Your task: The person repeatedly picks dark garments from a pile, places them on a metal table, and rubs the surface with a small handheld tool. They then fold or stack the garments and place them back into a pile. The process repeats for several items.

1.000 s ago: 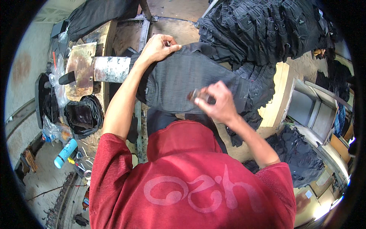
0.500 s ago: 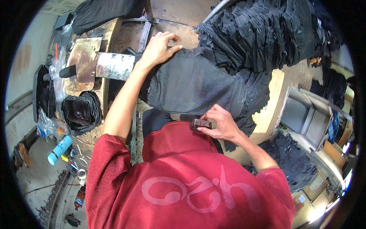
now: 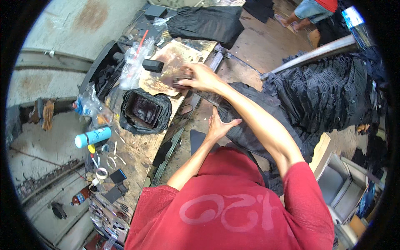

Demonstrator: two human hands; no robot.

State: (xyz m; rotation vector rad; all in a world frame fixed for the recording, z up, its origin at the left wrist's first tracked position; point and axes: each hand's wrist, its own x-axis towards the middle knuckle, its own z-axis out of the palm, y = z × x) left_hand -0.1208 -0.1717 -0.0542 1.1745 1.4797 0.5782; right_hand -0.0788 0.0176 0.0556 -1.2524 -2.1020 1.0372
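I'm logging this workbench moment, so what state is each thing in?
right hand: reaching across, gripping a small dark block over the stained board
left hand: open, flat against the dark fabric
black-lined container: open
blue spray can: lying on its side
pleated black stack: piled

The dark grey cloth at the centre is plain, while the heap of fabric at two o'clock is black with fine pleated ribbing. The desk is worn brown wood with a rusty, stained brown-and-cream plate at eleven o'clock, beside a black bag with a dark reddish inside. At nine o'clock lies a light blue spray can with a white cap, and the sleeve at five o'clock is red, the shirt bearing faded pale lettering.
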